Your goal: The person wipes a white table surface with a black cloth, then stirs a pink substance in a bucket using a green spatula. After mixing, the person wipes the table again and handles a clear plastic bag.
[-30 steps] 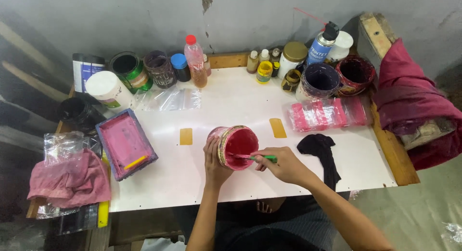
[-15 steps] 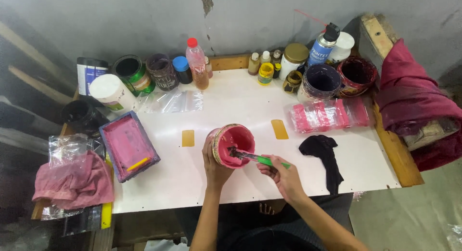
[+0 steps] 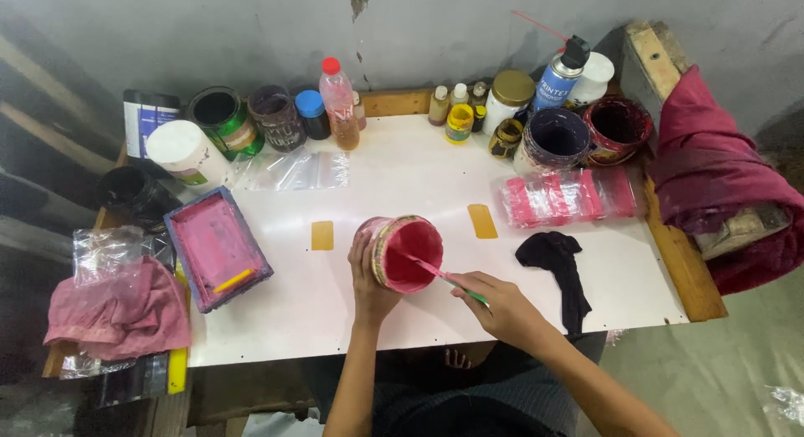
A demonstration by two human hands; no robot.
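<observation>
Surface (image 3: pixel 419 165): white board, jars and bottles along the far edge.
Tray (image 3: pixel 216 246): pink-stained, well left of the hands.
Paint tub (image 3: pixel 400 253): near edge, centre; tilted, mouth facing right; wrapped by left hand (image 3: pixel 368 282).
Right hand (image 3: pixel 498 301): fingers pinching green-handled stick (image 3: pixel 442 274), long axis slanting up-left into the tub.

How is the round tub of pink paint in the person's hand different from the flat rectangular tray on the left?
The round pink-paint tub is deep, tilted and gripped by the left hand; the flat rectangular tray is shallow and lies on the white table. A green-handled stick held by the right hand reaches into the tub; the tray holds a yellow strip. Both are pink inside.
</observation>
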